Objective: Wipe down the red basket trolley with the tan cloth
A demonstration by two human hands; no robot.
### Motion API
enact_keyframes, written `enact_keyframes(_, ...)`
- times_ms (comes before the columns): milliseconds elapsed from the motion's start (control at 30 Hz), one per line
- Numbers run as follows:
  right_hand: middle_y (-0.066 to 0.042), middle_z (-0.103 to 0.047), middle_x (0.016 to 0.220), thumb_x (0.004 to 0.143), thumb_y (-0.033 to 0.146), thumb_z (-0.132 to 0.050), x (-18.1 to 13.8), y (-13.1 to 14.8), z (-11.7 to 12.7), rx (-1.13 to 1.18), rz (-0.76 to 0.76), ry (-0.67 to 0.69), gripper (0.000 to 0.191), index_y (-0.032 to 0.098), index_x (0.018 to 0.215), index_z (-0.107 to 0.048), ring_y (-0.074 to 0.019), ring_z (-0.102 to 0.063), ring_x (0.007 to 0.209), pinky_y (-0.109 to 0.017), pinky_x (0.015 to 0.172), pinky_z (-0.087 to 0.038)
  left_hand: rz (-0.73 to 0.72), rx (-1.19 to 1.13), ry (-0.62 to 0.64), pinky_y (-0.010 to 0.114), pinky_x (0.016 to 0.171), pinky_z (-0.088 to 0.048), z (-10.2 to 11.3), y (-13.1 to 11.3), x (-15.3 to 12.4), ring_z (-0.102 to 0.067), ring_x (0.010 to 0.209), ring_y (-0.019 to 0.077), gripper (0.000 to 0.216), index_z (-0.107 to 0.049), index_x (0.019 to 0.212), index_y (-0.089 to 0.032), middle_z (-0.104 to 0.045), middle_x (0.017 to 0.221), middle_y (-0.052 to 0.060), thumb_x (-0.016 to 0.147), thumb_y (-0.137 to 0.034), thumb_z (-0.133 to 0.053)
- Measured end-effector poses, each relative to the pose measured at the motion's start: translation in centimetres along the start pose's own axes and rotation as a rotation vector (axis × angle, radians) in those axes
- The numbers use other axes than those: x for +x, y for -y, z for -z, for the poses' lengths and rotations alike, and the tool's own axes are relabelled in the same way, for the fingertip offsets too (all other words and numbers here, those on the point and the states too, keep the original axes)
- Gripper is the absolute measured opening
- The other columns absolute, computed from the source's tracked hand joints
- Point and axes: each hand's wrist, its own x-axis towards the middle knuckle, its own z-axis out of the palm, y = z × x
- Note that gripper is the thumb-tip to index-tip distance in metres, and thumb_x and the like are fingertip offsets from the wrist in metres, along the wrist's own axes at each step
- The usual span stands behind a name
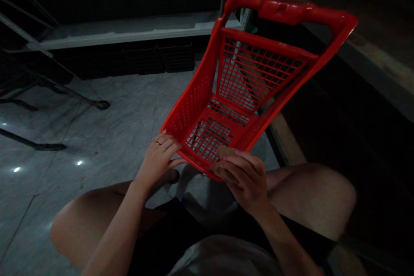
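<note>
A red plastic mesh basket part [246, 82], shaped like a small shopping-cart body with a thick handle bar at the top, is held tilted above my knees. My left hand [158, 159] grips its near left corner, fingers laid over the rim and thumb beneath. At the near bottom edge, my right hand [241, 172] is closed on the rim with the fingers curled. I am seated or squatting, with bare knees showing to either side below the basket.
Grey marble-look floor tiles [106, 138] spread to the left. A low white shelf [123, 34] runs along the back with dark crates under it. Metal legs with feet [100, 104] stand at left. A dim shelf edge [371, 73] runs along the right.
</note>
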Motion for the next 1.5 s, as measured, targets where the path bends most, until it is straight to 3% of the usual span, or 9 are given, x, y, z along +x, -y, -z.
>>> enact_keyframes(100, -0.003, -0.080, 0.116, 0.100, 0.029, -0.061, 1.5, -4.5, 1.2, 0.039, 0.134, 0.119, 0.028, 0.028, 0.125, -0.073, -0.0235, -0.071, 0.108, -0.043, 0.094, -0.054, -0.040, 0.016, -0.012, 0.053, 0.115, -0.049, 0.2, -0.2, 0.2, -0.067, 0.108, 0.0275, 0.029, -0.068, 0.108, -0.019, -0.074, 0.106, 0.009, 0.100, -0.047, -0.062)
enact_keyframes(167, -0.004, -0.081, 0.110, 0.102, 0.026, -0.058, 4.0, -9.5, 2.6, 0.025, 0.134, 0.071, 0.026, 0.027, 0.120, -0.076, -0.0233, -0.072, 0.104, -0.044, 0.093, -0.055, -0.053, 0.031, -0.014, 0.052, 0.115, -0.049, 0.3, -0.5, 0.4, -0.067, 0.107, 0.0273, 0.030, -0.067, 0.107, -0.018, -0.074, 0.105, 0.009, 0.100, -0.047, -0.063)
enact_keyframes(333, -0.011, -0.081, 0.100, 0.102, 0.047, -0.061, 13.2, -22.0, 7.5, -0.169, 0.010, -0.134, 0.035, 0.020, 0.098, -0.083, -0.0217, -0.072, 0.100, -0.041, 0.094, -0.052, -0.022, 0.068, -0.015, 0.050, 0.112, -0.051, 0.3, -1.5, 0.4, -0.067, 0.106, 0.0269, 0.026, -0.067, 0.106, -0.019, -0.074, 0.102, 0.008, 0.101, -0.044, -0.063)
enact_keyframes(467, -0.010, -0.080, 0.115, 0.100, 0.045, -0.062, 18.6, -26.6, 9.9, -0.225, -0.209, -0.204, 0.035, 0.018, 0.101, -0.084, -0.0210, -0.070, 0.112, -0.040, 0.101, -0.049, -0.023, 0.101, -0.030, 0.050, 0.111, -0.051, 0.3, -2.4, 0.3, -0.067, 0.104, 0.0277, 0.024, -0.066, 0.105, -0.019, -0.073, 0.100, 0.008, 0.101, -0.042, -0.063)
enact_keyframes(633, -0.009, -0.080, 0.097, 0.099, 0.037, -0.066, 15.0, -21.8, 5.2, -0.181, -0.288, -0.252, 0.026, 0.017, 0.088, -0.080, -0.0244, -0.068, 0.109, -0.050, 0.105, -0.046, -0.020, 0.166, -0.054, 0.047, 0.105, -0.052, 0.0, -3.7, 0.3, -0.067, 0.098, 0.0267, 0.018, -0.067, 0.099, -0.020, -0.072, 0.093, 0.007, 0.101, -0.038, -0.062)
enact_keyframes(867, -0.002, -0.080, 0.107, 0.101, 0.029, -0.060, 0.5, -1.7, -1.4, 0.074, -0.241, -0.211, 0.018, 0.027, 0.108, -0.077, -0.0251, -0.065, 0.108, -0.047, 0.100, -0.046, 0.008, 0.190, -0.071, 0.045, 0.106, -0.052, -0.5, -4.9, 1.1, -0.067, 0.096, 0.0264, 0.019, -0.068, 0.096, -0.020, -0.071, 0.091, 0.006, 0.098, -0.039, -0.068)
enact_keyframes(967, -0.002, -0.079, 0.119, 0.101, 0.022, -0.058, -2.4, 2.8, -2.2, 0.005, -0.242, -0.174, 0.027, 0.028, 0.122, -0.074, -0.0236, -0.065, 0.114, -0.043, 0.104, -0.041, 0.023, 0.190, -0.082, 0.044, 0.108, -0.051, -0.5, -5.4, 1.5, -0.067, 0.096, 0.0261, 0.020, -0.069, 0.096, -0.019, -0.072, 0.092, 0.006, 0.095, -0.038, -0.072)
enact_keyframes(1167, -0.003, -0.079, 0.108, 0.102, 0.027, -0.056, -2.1, -1.9, -1.2, -0.096, -0.170, -0.246, 0.022, 0.027, 0.109, -0.077, -0.0250, -0.069, 0.112, -0.050, 0.117, -0.031, 0.019, 0.136, -0.120, 0.042, 0.102, -0.050, -1.2, -7.2, 2.0, -0.068, 0.095, 0.0250, 0.022, -0.072, 0.099, -0.021, -0.076, 0.092, 0.004, 0.093, -0.041, -0.076)
enact_keyframes(1500, -0.006, -0.077, 0.106, 0.103, 0.038, -0.049, 1.1, -10.7, 2.1, 0.012, -0.199, -0.166, 0.030, 0.024, 0.102, -0.076, -0.0261, -0.069, 0.113, -0.059, 0.122, -0.040, 0.053, 0.109, -0.116, 0.039, 0.088, -0.044, -3.0, -11.8, 5.0, -0.066, 0.092, 0.0247, 0.023, -0.073, 0.101, -0.021, -0.075, 0.088, 0.004, 0.097, -0.044, -0.070)
